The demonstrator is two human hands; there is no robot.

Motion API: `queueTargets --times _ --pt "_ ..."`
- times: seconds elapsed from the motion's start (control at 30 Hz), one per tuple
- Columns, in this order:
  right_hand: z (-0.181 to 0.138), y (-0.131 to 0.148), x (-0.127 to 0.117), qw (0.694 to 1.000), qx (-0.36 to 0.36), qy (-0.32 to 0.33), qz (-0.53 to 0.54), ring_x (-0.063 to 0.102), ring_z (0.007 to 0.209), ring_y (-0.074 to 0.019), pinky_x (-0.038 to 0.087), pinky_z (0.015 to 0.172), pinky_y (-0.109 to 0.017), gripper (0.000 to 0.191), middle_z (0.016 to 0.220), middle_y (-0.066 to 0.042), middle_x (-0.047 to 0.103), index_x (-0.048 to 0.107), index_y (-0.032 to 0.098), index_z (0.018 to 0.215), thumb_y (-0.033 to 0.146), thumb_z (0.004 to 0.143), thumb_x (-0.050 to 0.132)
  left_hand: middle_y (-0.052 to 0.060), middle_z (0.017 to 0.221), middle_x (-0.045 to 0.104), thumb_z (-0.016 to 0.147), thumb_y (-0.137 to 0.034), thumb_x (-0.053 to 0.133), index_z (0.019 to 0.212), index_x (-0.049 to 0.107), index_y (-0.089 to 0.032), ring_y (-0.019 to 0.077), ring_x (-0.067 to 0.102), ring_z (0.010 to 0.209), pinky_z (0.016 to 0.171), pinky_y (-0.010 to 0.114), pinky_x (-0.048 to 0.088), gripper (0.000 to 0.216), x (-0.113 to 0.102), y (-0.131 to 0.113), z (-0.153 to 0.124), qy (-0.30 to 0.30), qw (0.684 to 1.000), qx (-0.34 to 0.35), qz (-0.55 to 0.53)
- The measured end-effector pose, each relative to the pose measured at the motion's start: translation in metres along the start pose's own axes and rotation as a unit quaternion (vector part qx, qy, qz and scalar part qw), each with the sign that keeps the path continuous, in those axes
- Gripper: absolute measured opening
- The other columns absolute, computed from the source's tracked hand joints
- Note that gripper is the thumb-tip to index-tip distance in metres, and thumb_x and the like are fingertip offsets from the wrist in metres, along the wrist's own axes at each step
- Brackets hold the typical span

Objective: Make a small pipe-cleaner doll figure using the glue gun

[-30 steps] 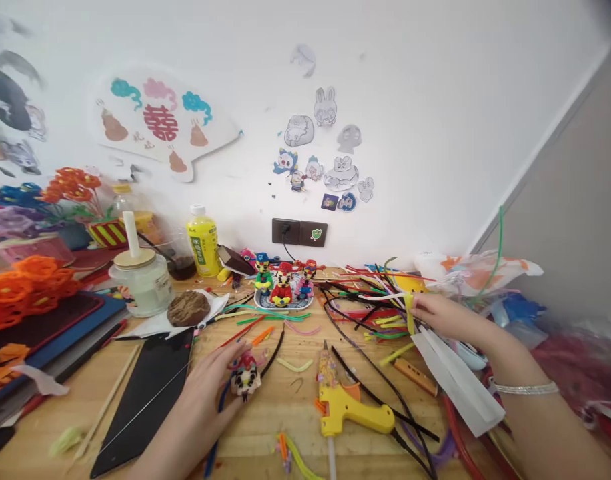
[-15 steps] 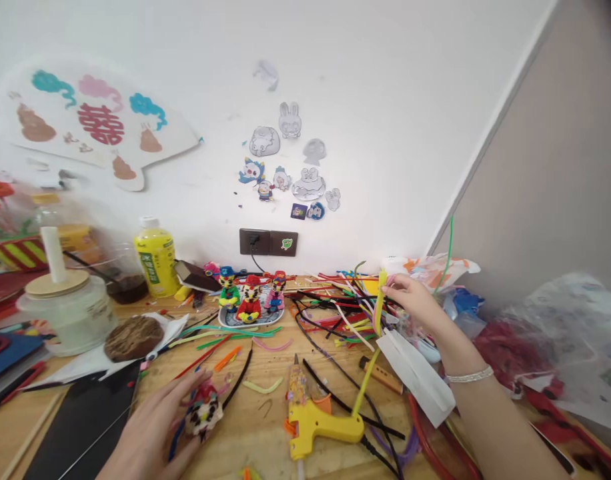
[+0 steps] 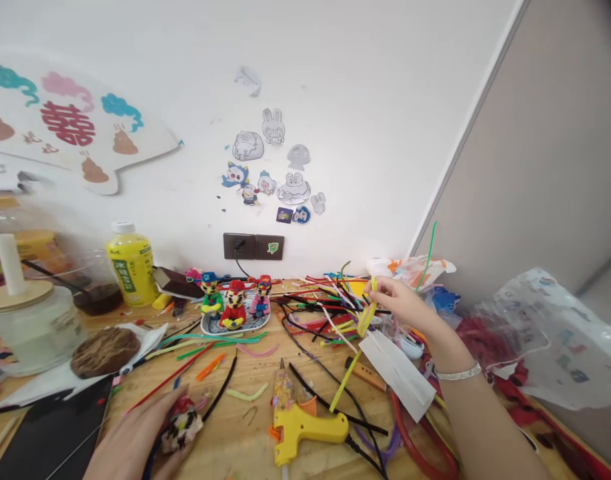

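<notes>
My right hand is raised over a heap of coloured pipe cleaners at the back right of the wooden table. Its fingers pinch a long yellow pipe cleaner that hangs down to the tabletop. My left hand rests at the near left, fingers curled around a small red, white and black pipe-cleaner figure. A silver bracelet circles my right wrist.
A yellow glue gun lies at the front centre. Three small figures on a plate, a yellow bottle, a glass jar and a brown disc stand behind. White paper strip and plastic bags lie right.
My right hand has lifted the yellow pipe cleaner up out of the heap. The view has swung to the right, and my left hand with the figure has slid toward the lower left.
</notes>
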State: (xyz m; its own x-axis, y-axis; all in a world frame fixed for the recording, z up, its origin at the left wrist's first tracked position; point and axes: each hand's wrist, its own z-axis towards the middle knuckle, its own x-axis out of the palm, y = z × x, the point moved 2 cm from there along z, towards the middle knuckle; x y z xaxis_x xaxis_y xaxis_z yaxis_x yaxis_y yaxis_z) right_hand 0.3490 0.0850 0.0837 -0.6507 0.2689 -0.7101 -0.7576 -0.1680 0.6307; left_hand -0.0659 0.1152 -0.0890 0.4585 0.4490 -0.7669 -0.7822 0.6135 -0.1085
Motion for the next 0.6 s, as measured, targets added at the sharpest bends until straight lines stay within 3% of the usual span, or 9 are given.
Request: queueTargets --times 0.23,0.37,0.47,0.6 --pt "-0.008 0.009 -0.004 0.992 -0.018 0.108 -0.061 0.054 0.070 -0.0168 0.039 0.063 -0.026 0.020 0.078 -0.004 0.061 0.059 0.016 0.077 0.029 0.077 0.044 0.013 0.097 0.067 0.068 -0.044 0.056 0.106 0.052 -0.017 0.0273 0.063 0.087 0.071 0.034 0.053 0.047 -0.020 -0.016 0.014 0.033 0.999 0.007 0.004" --pt "-0.010 0.007 -0.011 0.987 -0.014 0.085 -0.137 0.055 0.065 -0.0171 0.038 0.058 -0.025 0.021 0.074 -0.003 0.063 0.062 0.017 0.073 0.031 0.076 0.046 0.013 0.099 0.066 0.067 -0.044 0.056 0.107 0.052 -0.016 0.0270 0.062 0.090 0.072 0.034 0.052 0.050 -0.026 -0.021 0.016 0.049 0.999 -0.002 0.003" --pt "-0.012 0.006 -0.016 0.975 -0.020 0.059 -0.212 0.051 0.057 -0.0157 0.034 0.053 -0.025 0.019 0.062 -0.002 0.060 0.058 0.018 0.060 0.029 0.073 0.050 0.012 0.099 0.066 0.067 -0.044 0.056 0.107 0.053 -0.017 0.0271 0.061 0.091 0.074 0.035 0.051 0.049 -0.024 -0.020 0.014 0.048 0.999 -0.013 -0.006" --pt "-0.014 0.013 -0.012 0.974 -0.034 0.097 -0.201 0.049 0.054 -0.0141 0.033 0.051 -0.024 0.021 0.058 -0.001 0.057 0.057 0.018 0.059 0.029 0.074 0.048 0.011 0.102 0.064 0.069 -0.044 0.054 0.111 0.049 -0.019 0.0262 0.060 0.094 0.077 0.035 0.049 0.049 -0.018 -0.017 0.009 0.048 0.998 -0.028 -0.009"
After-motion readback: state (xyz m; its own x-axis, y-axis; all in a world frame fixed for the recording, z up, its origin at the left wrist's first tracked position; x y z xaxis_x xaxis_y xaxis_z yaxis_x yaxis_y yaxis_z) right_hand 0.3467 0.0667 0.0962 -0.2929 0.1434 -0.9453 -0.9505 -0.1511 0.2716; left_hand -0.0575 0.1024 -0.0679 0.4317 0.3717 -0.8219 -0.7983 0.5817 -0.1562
